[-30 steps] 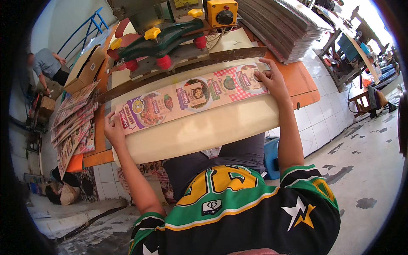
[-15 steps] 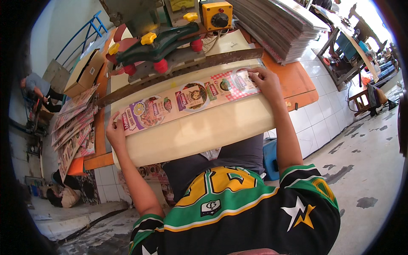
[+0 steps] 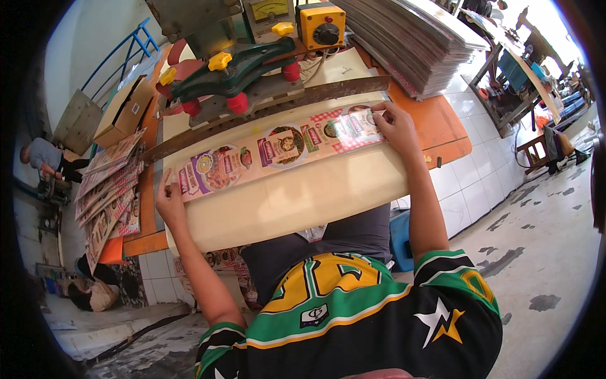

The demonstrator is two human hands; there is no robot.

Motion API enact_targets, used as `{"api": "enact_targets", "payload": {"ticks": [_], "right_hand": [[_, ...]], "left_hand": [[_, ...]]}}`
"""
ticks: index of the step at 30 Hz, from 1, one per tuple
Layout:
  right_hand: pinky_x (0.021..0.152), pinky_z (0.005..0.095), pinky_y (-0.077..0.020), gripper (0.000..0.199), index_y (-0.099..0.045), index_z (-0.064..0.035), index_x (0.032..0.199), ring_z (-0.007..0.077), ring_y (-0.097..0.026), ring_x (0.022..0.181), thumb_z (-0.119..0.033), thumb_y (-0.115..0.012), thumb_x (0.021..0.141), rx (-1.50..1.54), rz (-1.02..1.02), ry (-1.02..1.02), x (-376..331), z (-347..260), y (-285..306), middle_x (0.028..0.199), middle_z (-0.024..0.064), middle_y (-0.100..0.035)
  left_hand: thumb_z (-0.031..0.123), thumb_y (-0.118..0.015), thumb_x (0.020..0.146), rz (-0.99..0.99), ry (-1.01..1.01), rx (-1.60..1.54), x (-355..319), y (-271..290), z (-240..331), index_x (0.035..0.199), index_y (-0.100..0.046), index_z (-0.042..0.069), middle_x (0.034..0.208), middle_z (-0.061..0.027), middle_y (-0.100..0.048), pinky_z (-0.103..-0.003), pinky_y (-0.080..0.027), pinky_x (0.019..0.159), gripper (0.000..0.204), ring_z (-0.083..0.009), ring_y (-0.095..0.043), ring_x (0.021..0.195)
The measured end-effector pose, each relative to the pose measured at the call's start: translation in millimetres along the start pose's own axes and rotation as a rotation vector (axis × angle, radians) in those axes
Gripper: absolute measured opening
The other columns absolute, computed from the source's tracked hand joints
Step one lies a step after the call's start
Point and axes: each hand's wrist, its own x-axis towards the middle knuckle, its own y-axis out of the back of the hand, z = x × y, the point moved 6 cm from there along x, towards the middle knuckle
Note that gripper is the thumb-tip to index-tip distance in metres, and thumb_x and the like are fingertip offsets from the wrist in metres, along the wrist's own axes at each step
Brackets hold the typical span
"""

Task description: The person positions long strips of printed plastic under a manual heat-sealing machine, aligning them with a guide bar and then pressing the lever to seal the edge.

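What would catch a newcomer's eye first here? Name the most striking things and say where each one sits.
First comes the long printed strip of colourful food pictures, stretched across the cream work surface between the left hand and the right hand. Behind it stands a green machine with yellow and red knobs beside a yellow control box. A tall stack of sheets rises at the upper right.

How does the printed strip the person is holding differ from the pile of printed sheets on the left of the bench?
The printed strip is one long narrow piece, lying flat on the cream pad; the pile of printed sheets is many pieces, fanned out and overlapping. The strip is held at both ends by the left hand and right hand; the pile is untouched. The strip lies along the machine's bar, and the pile sits off to the side. Both carry colourful printed pictures.
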Motion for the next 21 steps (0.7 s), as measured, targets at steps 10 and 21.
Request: {"api": "enact_targets", "payload": {"ticks": [10,21], "right_hand": [[0.076,0.0425,-0.0515,0.027,-0.074,-0.0153,0.114,0.0337,-0.068,0.085,-0.029,-0.063,0.094,-0.27,0.036,0.076,0,-2,-6,0.09,0.015,-0.072],[0.08,0.0453,-0.0503,0.026,-0.073,-0.0179,0.115,0.0346,-0.067,0.092,-0.029,-0.06,0.096,-0.434,0.062,0.143,1,-14,-12,0.095,0.0136,-0.073]], "left_hand": [[0.019,-0.062,0.097,-0.083,-0.017,0.051,-2,-9,7,0.128,-0.069,0.008,0.089,-0.0093,-0.069,-0.031,-0.05,0.07,0.033,-0.0159,-0.06,0.073],[0.029,-0.062,0.096,-0.077,-0.213,0.327,5,-14,10,0.124,-0.07,0.008,0.099,-0.0212,-0.063,-0.042,-0.049,0.09,0.036,-0.0368,-0.061,0.097]]}}
